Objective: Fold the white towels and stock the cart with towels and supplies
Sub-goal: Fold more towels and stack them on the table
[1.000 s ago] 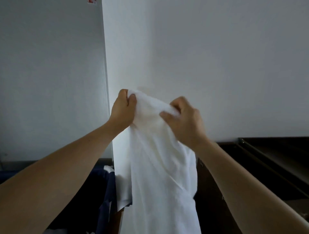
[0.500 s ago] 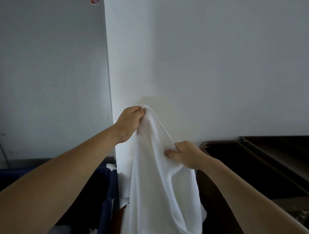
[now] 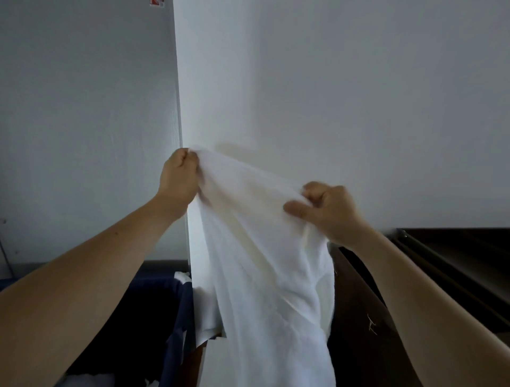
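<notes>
The person holds a white towel (image 3: 262,265) up in the air in front of a white wall (image 3: 345,96), with both bare forearms reaching forward from the bottom corners of the view. The left hand (image 3: 179,176) is the higher of the two: its fingers are curled into a tight fist around one top corner of the towel, and the thumb is pressed against the bunched cloth. The right hand (image 3: 328,210) is lower and off to the right. It pinches the towel's upper edge between the thumb, which lies on the near side of the fabric and points left, and the curled fingers behind it. The edge between the two hands is pulled fairly taut and slopes down from left to right. Below that line the cloth hangs in long loose folds and runs out of the bottom of the view, so its lower end cannot be seen. To the left of the white wall is a grey wall panel (image 3: 82,110), with part of a red and white sticker (image 3: 156,2) at the very top edge. Under the left forearm sits a dark blue fabric bin (image 3: 160,312), and a bit of white cloth (image 3: 182,275) shows at its rim. To the right of the hanging towel is a dark brown unit (image 3: 358,317), and a dark shelf or tray (image 3: 463,262) is behind the right forearm.
</notes>
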Available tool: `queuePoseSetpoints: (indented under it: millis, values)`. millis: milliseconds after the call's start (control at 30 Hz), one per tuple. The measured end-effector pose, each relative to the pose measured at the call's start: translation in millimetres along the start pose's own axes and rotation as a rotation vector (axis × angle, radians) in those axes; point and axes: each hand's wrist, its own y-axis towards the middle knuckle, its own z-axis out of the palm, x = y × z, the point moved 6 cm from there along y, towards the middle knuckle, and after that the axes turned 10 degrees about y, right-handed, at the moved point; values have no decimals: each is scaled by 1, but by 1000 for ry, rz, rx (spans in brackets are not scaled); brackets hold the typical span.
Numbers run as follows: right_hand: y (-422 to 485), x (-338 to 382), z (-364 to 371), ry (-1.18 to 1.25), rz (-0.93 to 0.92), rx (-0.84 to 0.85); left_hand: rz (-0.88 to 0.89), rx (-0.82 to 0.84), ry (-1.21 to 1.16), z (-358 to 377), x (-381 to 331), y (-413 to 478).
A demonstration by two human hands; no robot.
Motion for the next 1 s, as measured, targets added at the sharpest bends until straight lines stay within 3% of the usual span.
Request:
queuePoseSetpoints:
  millis: [67,100,267,300,400,433,567,700,900,1000]
  values:
    - [-12,-33,22,-268,216,254,-39,1,47,-4,13,7]
    - [-13,-43,21,-291,267,267,-58,22,90,-4,21,7]
    - [1,-20,-12,-3,89,-86,-190,55,161,-3,60,9]
    - [2,-21,-7,-13,97,-62,-204,46,171,-4,61,10]
    - [-13,-41,21,-344,227,295,-210,24,201,-6,62,12]
    - [-15,-43,19,-339,227,311,-209,26,206,-5,64,13]
    - [-15,-31,-6,0,115,-7,-217,28,215,-4,71,14]
    - [-47,-67,10,-159,309,199,-200,85,189,6,66,14]
    - [-70,-77,-15,95,259,-26,-144,48,187,19,49,12]
    - [-81,-93,4,-135,413,197,-109,50,181,24,35,12]
